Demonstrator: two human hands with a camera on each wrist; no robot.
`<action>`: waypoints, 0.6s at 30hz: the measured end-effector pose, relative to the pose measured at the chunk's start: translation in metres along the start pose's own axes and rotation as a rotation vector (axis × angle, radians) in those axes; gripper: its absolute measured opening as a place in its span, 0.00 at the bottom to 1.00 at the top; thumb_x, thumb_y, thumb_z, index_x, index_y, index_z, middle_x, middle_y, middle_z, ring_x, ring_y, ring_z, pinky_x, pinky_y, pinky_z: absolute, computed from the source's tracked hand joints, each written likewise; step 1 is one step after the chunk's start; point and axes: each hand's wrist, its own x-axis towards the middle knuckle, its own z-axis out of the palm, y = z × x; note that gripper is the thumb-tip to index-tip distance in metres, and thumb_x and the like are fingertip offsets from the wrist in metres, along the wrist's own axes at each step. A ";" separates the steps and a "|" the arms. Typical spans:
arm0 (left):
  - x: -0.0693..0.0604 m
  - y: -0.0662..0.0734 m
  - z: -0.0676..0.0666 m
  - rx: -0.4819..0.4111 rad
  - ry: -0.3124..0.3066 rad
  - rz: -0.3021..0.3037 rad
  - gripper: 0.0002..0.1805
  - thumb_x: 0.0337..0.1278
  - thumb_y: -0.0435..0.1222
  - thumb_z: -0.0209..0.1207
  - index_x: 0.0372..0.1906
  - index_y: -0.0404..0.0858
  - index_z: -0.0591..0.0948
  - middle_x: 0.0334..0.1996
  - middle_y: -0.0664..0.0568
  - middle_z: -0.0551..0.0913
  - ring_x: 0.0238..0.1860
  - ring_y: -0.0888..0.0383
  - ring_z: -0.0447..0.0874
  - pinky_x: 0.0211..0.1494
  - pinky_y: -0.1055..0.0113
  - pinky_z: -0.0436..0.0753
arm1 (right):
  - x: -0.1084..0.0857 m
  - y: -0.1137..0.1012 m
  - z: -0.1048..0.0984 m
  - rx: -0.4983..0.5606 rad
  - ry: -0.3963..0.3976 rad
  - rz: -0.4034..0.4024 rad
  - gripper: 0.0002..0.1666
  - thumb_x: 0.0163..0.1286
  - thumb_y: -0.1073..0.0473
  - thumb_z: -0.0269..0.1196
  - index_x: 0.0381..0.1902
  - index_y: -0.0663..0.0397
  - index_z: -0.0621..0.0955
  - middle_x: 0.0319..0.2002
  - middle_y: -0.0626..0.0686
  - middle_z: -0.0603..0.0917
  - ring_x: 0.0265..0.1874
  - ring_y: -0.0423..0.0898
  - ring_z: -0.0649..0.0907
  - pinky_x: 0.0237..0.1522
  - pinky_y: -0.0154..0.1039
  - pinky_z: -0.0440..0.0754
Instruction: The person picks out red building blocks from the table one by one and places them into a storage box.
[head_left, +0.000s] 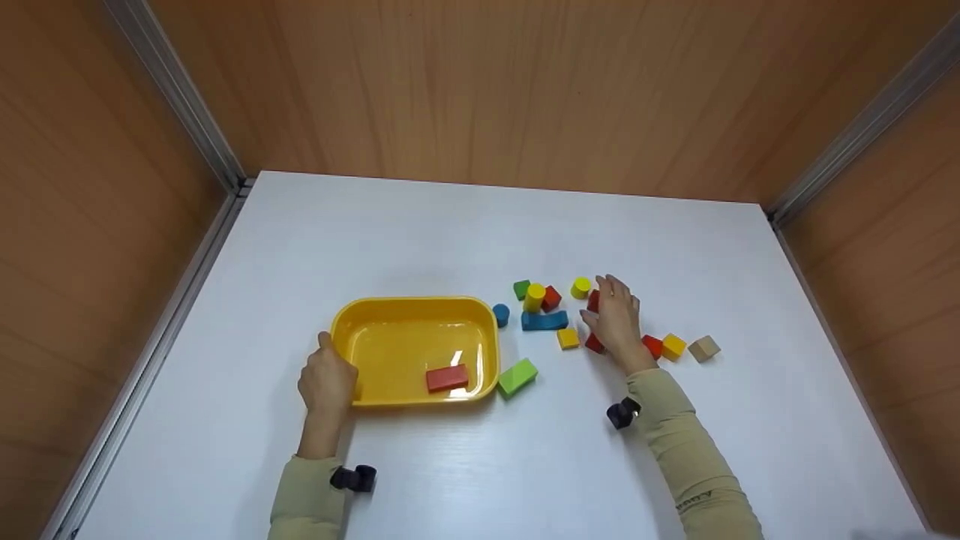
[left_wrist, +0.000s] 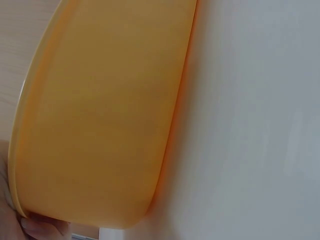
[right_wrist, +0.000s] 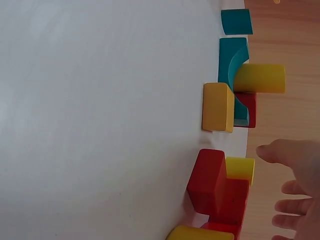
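My left hand (head_left: 328, 377) grips the left rim of a yellow tray (head_left: 411, 301); the left wrist view shows the thumb and fingers at the rim of its outer wall (left_wrist: 105, 110). A red rectangular block (head_left: 447, 378) lies in the tray. Over on the right, my right hand (head_left: 617, 324) hovers above red blocks, partly covering them. Its thumb stands apart from the loosely bent fingers in the right wrist view, with nothing held. Near it are a red block (right_wrist: 206, 181), a yellow cylinder (head_left: 580, 288) and a yellow cube (head_left: 568, 339).
Between tray and right hand lie a blue arch block (head_left: 544, 321), a blue cylinder (head_left: 501, 315), a taller yellow cylinder (head_left: 533, 298) and a green cube (head_left: 521, 289). A light green block (head_left: 517, 378) lies against the tray's corner. A plain wooden cube (head_left: 704, 349) sits far right. Wooden walls enclose the white table.
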 end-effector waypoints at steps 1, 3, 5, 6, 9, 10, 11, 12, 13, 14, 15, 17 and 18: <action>0.000 0.000 0.000 0.000 0.005 0.002 0.23 0.43 0.23 0.53 0.49 0.25 0.64 0.23 0.37 0.76 0.17 0.49 0.74 0.17 0.60 0.71 | 0.001 0.001 0.000 -0.007 -0.005 0.007 0.39 0.57 0.57 0.63 0.62 0.62 0.58 0.63 0.63 0.56 0.61 0.58 0.56 0.59 0.53 0.51; 0.000 0.000 0.001 0.002 0.012 0.004 0.23 0.42 0.23 0.54 0.48 0.25 0.64 0.23 0.37 0.76 0.16 0.49 0.74 0.17 0.59 0.71 | 0.004 0.004 0.001 -0.018 -0.015 0.021 0.40 0.57 0.57 0.63 0.63 0.62 0.58 0.63 0.64 0.56 0.61 0.58 0.55 0.59 0.53 0.51; -0.001 0.000 0.001 0.002 0.014 0.001 0.23 0.41 0.23 0.54 0.48 0.25 0.64 0.23 0.37 0.76 0.16 0.49 0.74 0.17 0.60 0.72 | 0.006 0.006 0.001 -0.020 -0.035 0.037 0.41 0.57 0.57 0.62 0.63 0.62 0.58 0.63 0.64 0.55 0.61 0.59 0.55 0.59 0.54 0.51; -0.001 -0.001 0.001 0.001 0.013 -0.001 0.24 0.41 0.23 0.54 0.49 0.25 0.64 0.23 0.37 0.76 0.16 0.49 0.74 0.17 0.60 0.72 | 0.007 0.006 0.001 -0.021 -0.043 0.046 0.41 0.57 0.56 0.62 0.63 0.62 0.57 0.63 0.64 0.55 0.61 0.59 0.54 0.59 0.54 0.51; -0.001 -0.001 0.001 0.000 0.008 -0.006 0.24 0.41 0.23 0.55 0.49 0.25 0.64 0.23 0.37 0.76 0.16 0.49 0.74 0.17 0.60 0.71 | 0.010 0.008 0.002 -0.018 -0.071 0.076 0.40 0.58 0.56 0.62 0.64 0.61 0.57 0.64 0.64 0.54 0.61 0.60 0.54 0.59 0.54 0.50; 0.000 -0.001 0.001 0.000 0.008 -0.008 0.24 0.41 0.23 0.55 0.49 0.25 0.64 0.23 0.37 0.76 0.16 0.50 0.74 0.17 0.60 0.71 | 0.011 0.009 0.002 -0.017 -0.079 0.085 0.40 0.58 0.56 0.62 0.64 0.60 0.57 0.64 0.64 0.53 0.61 0.60 0.54 0.59 0.54 0.50; 0.000 -0.001 0.001 0.002 0.009 -0.007 0.24 0.41 0.23 0.55 0.49 0.25 0.64 0.23 0.37 0.76 0.16 0.50 0.74 0.17 0.60 0.71 | 0.012 0.010 0.002 -0.019 -0.085 0.092 0.40 0.58 0.57 0.61 0.64 0.60 0.57 0.64 0.64 0.53 0.61 0.60 0.54 0.60 0.54 0.50; 0.000 -0.001 0.001 0.002 0.009 -0.006 0.24 0.41 0.23 0.55 0.49 0.25 0.64 0.23 0.37 0.76 0.16 0.50 0.74 0.17 0.60 0.71 | 0.013 0.010 0.003 -0.021 -0.089 0.098 0.40 0.58 0.57 0.61 0.64 0.60 0.57 0.64 0.64 0.54 0.61 0.59 0.54 0.60 0.53 0.50; 0.000 0.000 0.001 0.004 0.009 -0.004 0.24 0.42 0.23 0.55 0.49 0.25 0.64 0.23 0.37 0.76 0.16 0.50 0.74 0.16 0.60 0.71 | 0.014 0.011 0.003 -0.024 -0.095 0.102 0.40 0.58 0.57 0.61 0.64 0.60 0.57 0.64 0.64 0.54 0.60 0.59 0.55 0.60 0.53 0.50; 0.001 0.000 0.001 0.006 0.010 -0.003 0.23 0.41 0.23 0.55 0.48 0.25 0.64 0.23 0.37 0.76 0.16 0.50 0.74 0.16 0.60 0.71 | 0.015 0.012 0.003 -0.025 -0.100 0.106 0.40 0.58 0.57 0.61 0.64 0.60 0.57 0.63 0.64 0.54 0.60 0.60 0.55 0.60 0.53 0.50; 0.001 0.000 0.001 0.007 0.010 -0.002 0.24 0.41 0.23 0.55 0.48 0.25 0.64 0.23 0.37 0.76 0.16 0.50 0.74 0.16 0.60 0.71 | 0.016 0.012 0.003 -0.026 -0.106 0.109 0.40 0.58 0.57 0.61 0.64 0.59 0.57 0.63 0.64 0.55 0.60 0.60 0.55 0.60 0.53 0.50; 0.001 -0.001 0.001 0.007 0.009 -0.002 0.24 0.41 0.23 0.55 0.48 0.25 0.64 0.23 0.37 0.76 0.16 0.50 0.74 0.16 0.60 0.71 | 0.017 0.013 0.003 -0.026 -0.122 0.117 0.40 0.58 0.57 0.61 0.64 0.59 0.57 0.63 0.64 0.55 0.59 0.60 0.56 0.59 0.53 0.51; 0.001 -0.001 0.001 0.008 0.008 -0.003 0.24 0.41 0.23 0.55 0.48 0.25 0.64 0.23 0.37 0.76 0.16 0.50 0.74 0.17 0.60 0.71 | 0.018 0.014 0.004 -0.024 -0.129 0.122 0.39 0.58 0.57 0.61 0.64 0.59 0.57 0.63 0.64 0.55 0.59 0.60 0.57 0.59 0.53 0.51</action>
